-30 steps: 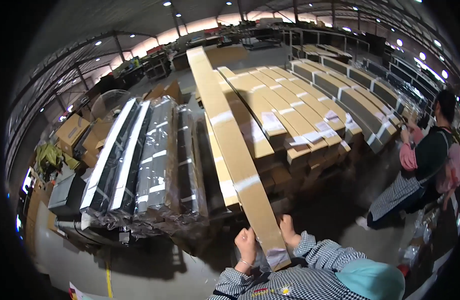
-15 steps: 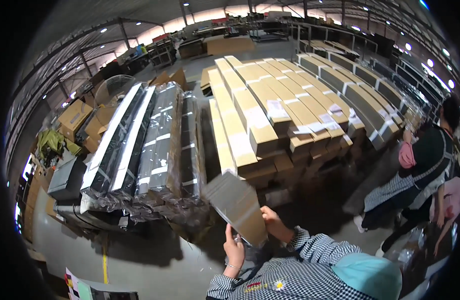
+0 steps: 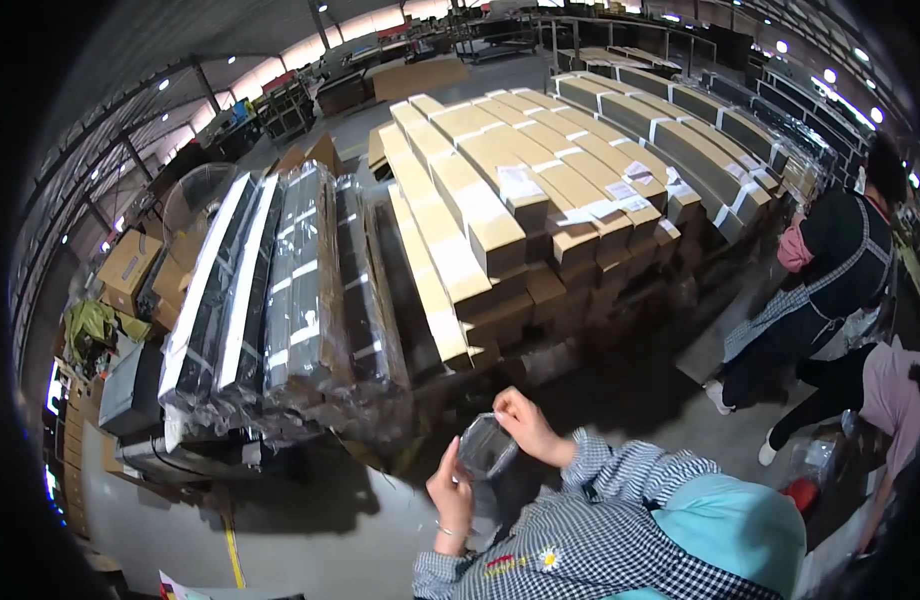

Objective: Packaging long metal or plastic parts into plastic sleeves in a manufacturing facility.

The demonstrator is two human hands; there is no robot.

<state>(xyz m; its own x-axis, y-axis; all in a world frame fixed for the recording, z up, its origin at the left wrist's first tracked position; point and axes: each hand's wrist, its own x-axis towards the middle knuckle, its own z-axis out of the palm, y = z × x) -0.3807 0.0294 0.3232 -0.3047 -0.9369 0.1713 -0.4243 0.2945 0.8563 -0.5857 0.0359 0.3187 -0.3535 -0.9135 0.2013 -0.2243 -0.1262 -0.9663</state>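
In front of my chest I hold a grey, plastic-wrapped piece (image 3: 487, 447) between both hands, tilted so a small many-sided face shows; its exact kind is unclear. My left hand (image 3: 450, 496) is closed on its left edge, index finger pointing up. My right hand (image 3: 526, 425) pinches its upper right edge, fingers bent over the rim. Clear film seems to hang below it by my left hand. Beyond my hands lie long black pieces wrapped in clear film (image 3: 305, 290) and stacked long cardboard boxes (image 3: 480, 225).
Two people work at the right, one in a checked apron (image 3: 830, 265), the other in a pink top (image 3: 895, 390). Opened cartons (image 3: 130, 262) and a grey box (image 3: 132, 388) stand at the left. A yellow line (image 3: 234, 550) marks the floor. Strapped grey boxes (image 3: 670, 140) lie farther back.
The grey piece has turned from showing a long, broad face to a small, foreshortened one. My right hand has moved up and left to its upper edge. The view has shifted right.
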